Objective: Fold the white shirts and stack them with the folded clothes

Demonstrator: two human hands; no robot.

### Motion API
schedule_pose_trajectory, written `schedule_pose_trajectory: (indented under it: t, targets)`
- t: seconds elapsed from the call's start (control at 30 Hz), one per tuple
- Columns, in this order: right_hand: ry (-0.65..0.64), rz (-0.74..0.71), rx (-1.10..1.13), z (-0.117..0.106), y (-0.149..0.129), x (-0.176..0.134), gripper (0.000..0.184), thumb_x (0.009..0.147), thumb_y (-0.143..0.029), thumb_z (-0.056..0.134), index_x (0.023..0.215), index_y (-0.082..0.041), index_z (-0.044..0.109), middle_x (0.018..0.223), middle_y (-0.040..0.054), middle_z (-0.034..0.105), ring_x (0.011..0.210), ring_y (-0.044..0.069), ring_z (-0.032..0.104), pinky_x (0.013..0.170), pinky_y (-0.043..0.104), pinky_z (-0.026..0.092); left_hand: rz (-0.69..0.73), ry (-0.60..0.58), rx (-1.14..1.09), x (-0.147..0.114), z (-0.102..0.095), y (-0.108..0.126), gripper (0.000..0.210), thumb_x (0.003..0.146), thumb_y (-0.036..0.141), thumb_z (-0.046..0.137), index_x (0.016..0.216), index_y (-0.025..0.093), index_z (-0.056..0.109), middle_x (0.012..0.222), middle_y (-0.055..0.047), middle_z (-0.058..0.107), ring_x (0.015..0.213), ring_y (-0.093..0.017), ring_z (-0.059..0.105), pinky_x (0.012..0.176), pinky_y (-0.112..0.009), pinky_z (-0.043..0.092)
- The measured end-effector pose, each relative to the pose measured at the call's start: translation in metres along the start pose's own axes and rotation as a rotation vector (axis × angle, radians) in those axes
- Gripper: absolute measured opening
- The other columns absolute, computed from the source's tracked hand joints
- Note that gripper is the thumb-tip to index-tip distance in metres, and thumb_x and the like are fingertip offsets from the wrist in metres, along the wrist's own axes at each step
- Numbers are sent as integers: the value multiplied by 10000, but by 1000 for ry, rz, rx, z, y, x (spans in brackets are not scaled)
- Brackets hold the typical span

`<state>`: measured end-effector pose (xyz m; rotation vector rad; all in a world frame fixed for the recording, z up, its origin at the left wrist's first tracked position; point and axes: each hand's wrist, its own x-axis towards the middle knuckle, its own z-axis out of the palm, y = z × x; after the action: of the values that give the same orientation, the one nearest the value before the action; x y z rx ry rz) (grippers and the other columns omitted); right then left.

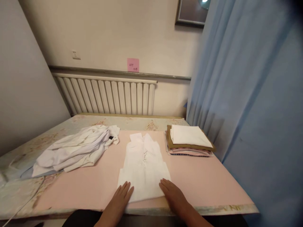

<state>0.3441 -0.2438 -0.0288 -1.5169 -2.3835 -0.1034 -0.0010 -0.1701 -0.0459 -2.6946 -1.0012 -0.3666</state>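
Observation:
A white shirt (144,170) lies folded into a narrow shape on a pink cloth (196,179), its collar pointing away from me. Some gathered creases run down its middle. My left hand (121,195) rests flat on the shirt's near left corner, fingers stretched out. On the near right corner, my right hand (172,194) lies with its fingers extended as well. Neither hand grips the fabric.
Left of the shirt is a loose heap of white garments (78,149). A stack of folded cloths (189,140), white on top, stands at the right. A blue curtain (227,78) hangs along the right side; a radiator (106,96) is behind the table.

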Motion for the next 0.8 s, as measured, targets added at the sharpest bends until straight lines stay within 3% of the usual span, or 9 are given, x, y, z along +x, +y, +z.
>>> schedule_pose_trajectory:
  t: [0.13, 0.23, 0.3, 0.37, 0.47, 0.6, 0.73, 0.8]
  targets:
    - [-61, 30, 111, -10, -9, -22, 633, 807, -34, 426, 1385, -291, 451, 1411, 22, 468, 1312, 195, 433, 1083, 380, 393, 14, 30, -72, -17, 2, 5, 695, 870, 89, 412, 1469, 384, 217, 1453, 10, 449, 1330, -207, 419, 1074, -365, 386]
    - [-108, 55, 225, -28, -16, -30, 541, 902, -205, 476, 1422, -324, 388, 1468, 11, 387, 1351, 211, 372, 1091, 391, 384, -17, 16, -140, -21, 0, 10, 649, 890, 278, 497, 1468, 386, 222, 1462, -12, 432, 1320, -249, 435, 1049, -401, 419]
    - [-127, 92, 285, -41, -22, -25, 572, 915, -338, 512, 1452, -345, 318, 1500, 4, 331, 1363, 218, 352, 1098, 392, 376, -45, 10, -177, -12, -5, 16, 649, 880, 376, 528, 1467, 364, 251, 1476, -33, 408, 1335, -271, 412, 1046, -432, 426]
    - [-99, 123, 294, -47, -28, -11, 582, 919, -375, 509, 1460, -352, 295, 1509, 2, 318, 1367, 217, 346, 1108, 395, 362, -60, 34, -191, 5, -12, 24, 596, 891, 424, 512, 1449, 351, 313, 1469, -34, 421, 1334, -265, 414, 1046, -438, 433]
    - [-35, 115, 226, -42, -34, 17, 531, 914, -291, 500, 1431, -295, 379, 1497, 28, 349, 1374, 217, 335, 1127, 403, 328, -53, 97, -154, 41, -21, 36, 496, 926, 427, 453, 1404, 303, 413, 1454, -44, 446, 1323, -250, 431, 1033, -425, 451]
    - [-129, 93, 219, -31, -27, 45, 480, 834, -265, 581, 1313, -250, 546, 1403, 45, 494, 1309, 232, 439, 1097, 379, 361, 28, 101, -159, 82, -22, 40, 494, 923, 342, 473, 1406, 266, 403, 1467, -47, 429, 1340, -234, 407, 1056, -424, 428]
    - [-116, 256, 301, -45, -1, 78, 312, 833, -227, 522, 1107, -257, 670, 1113, 16, 700, 1025, 196, 644, 912, 298, 481, 84, 36, -202, 101, -8, 29, 547, 890, 298, 513, 1418, 264, 376, 1480, -40, 412, 1356, -237, 382, 1086, -448, 387]
    - [-62, 325, 317, -57, 17, 107, 257, 846, -196, 467, 943, -252, 698, 912, -13, 733, 849, 162, 670, 773, 245, 488, 107, 12, -219, 104, 5, 21, 604, 870, 314, 537, 1439, 267, 340, 1496, -38, 383, 1368, -248, 360, 1094, -459, 370]
